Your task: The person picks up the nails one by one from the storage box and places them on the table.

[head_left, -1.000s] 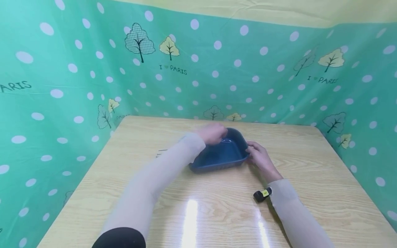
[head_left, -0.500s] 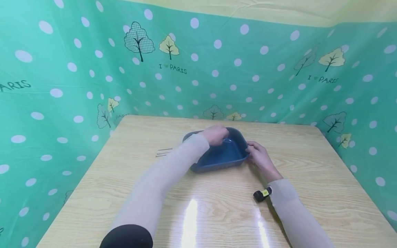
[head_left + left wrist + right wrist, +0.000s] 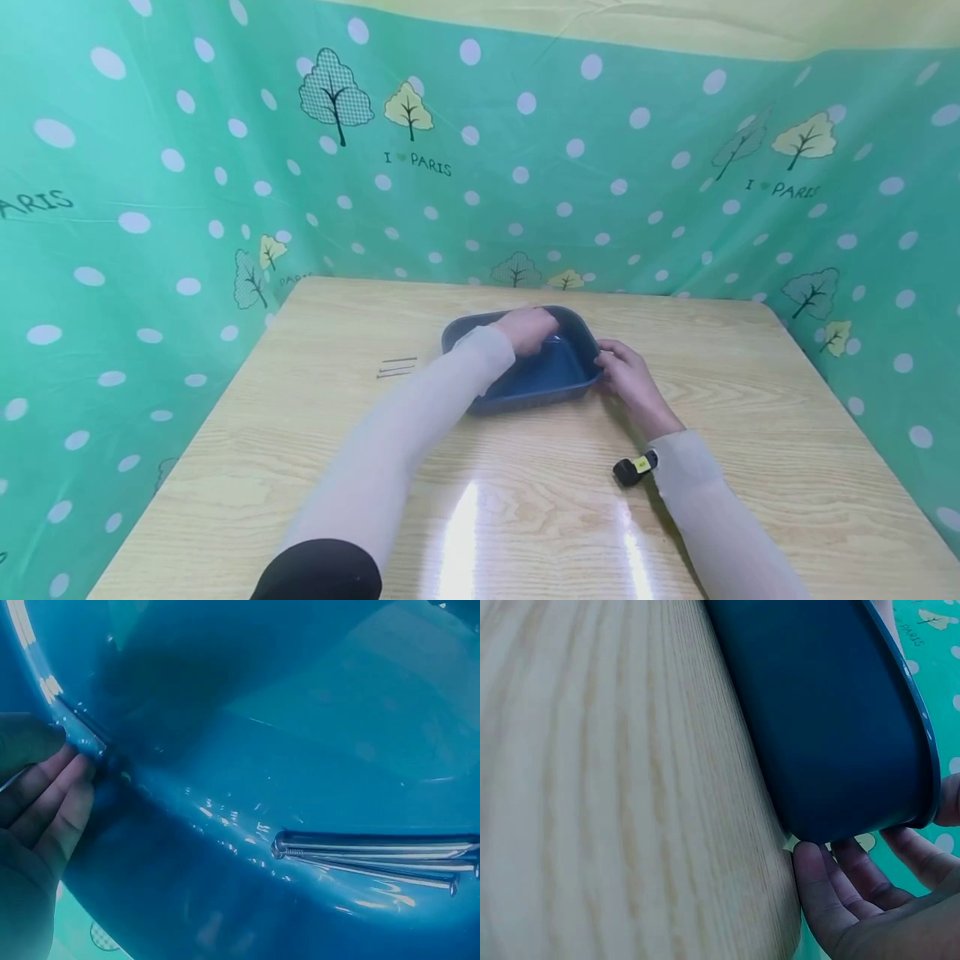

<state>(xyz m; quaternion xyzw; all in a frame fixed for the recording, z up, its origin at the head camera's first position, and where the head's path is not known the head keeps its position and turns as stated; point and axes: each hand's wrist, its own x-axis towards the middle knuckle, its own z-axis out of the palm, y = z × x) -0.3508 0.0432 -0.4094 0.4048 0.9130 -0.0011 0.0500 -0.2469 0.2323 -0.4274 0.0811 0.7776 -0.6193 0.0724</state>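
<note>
A dark blue rectangular basin [image 3: 534,398] stands toward the back of the table. My right hand [image 3: 633,383] grips its right end, with the thumb near the rim and the fingers against the outer wall in the right wrist view. Inside the basin is my left hand [image 3: 527,327]. In the left wrist view its fingers [image 3: 64,817] are fairly straight, and the tips are right beside a single nail [image 3: 84,726] at the curved wall. A bunch of several metal nails [image 3: 375,851] lies farther along the basin floor. Left of the basin, three nails [image 3: 397,367] lie side by side on the table.
The light wood table [image 3: 750,400] is bounded at the back and sides by a green dotted curtain [image 3: 480,192]. A black wrist device [image 3: 628,472] sits at the right cuff. The left forearm [image 3: 375,467] crosses in front of the basin's left part.
My left hand has moved slightly right and deeper into the basin. The three nails on the table, partly covered by the sleeve before, now show fully. My right hand keeps its hold.
</note>
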